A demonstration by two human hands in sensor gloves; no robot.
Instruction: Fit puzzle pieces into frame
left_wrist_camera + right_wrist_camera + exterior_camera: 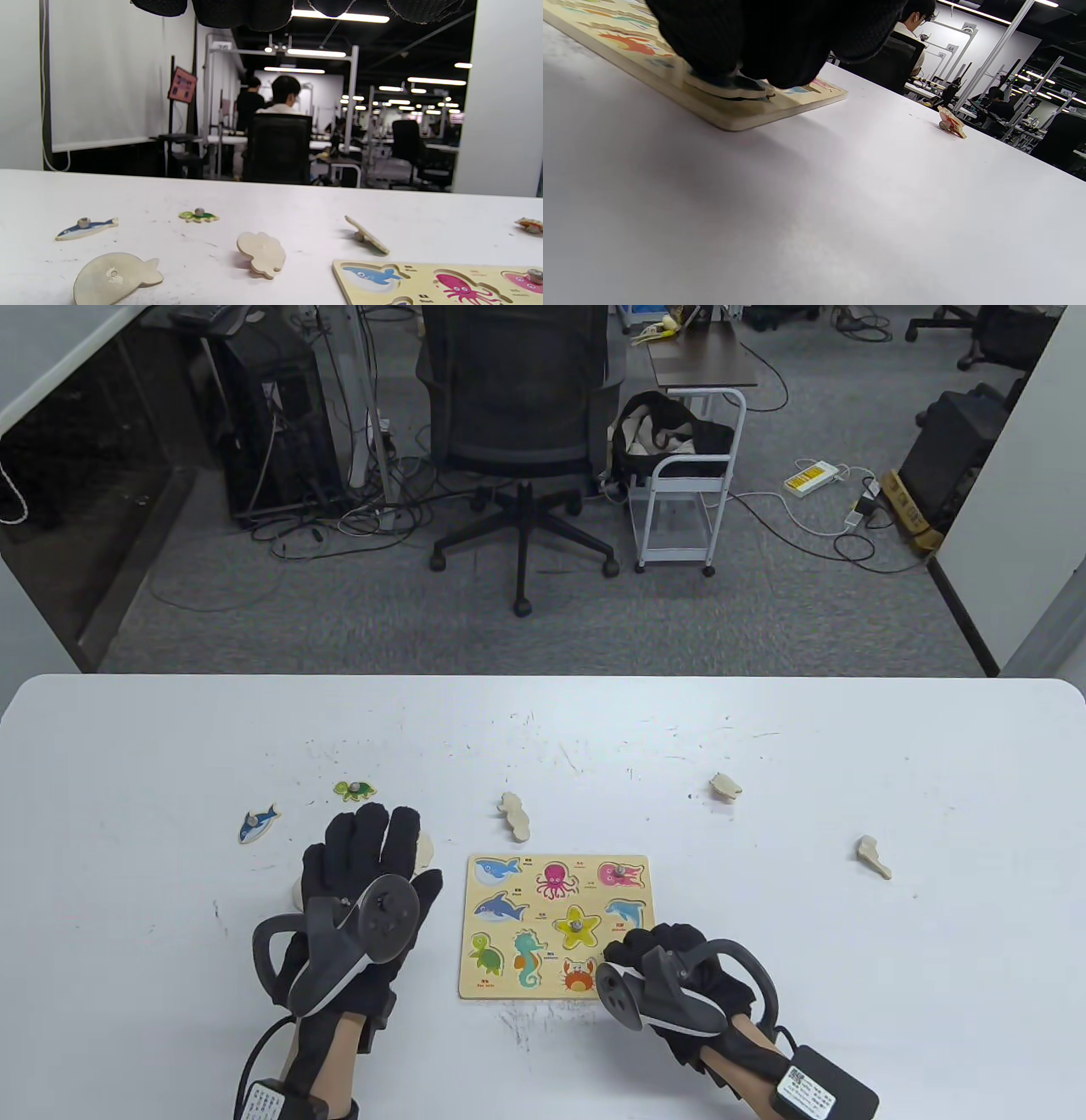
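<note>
The wooden puzzle frame [556, 984] lies flat in the middle of the table, with a starfish piece [577, 926] and a pink piece [626, 872] seated in it. My right hand [645, 950] is curled over the frame's near right corner. In the right wrist view its fingers [746, 42] hold a flat puzzle piece [729, 90] down on the frame [780, 108]. My left hand [386, 848] hovers left of the frame with fingers spread and holds nothing. Below it lie a face-down whale piece [113, 277] and a face-down rounded piece [261, 253].
Loose pieces lie around the frame: a blue fish [258, 822], a green turtle [354, 790], a face-down seahorse [515, 816], and two face-down pieces on the right [724, 786] [873, 856]. An office chair [517, 432] stands beyond the table's far edge.
</note>
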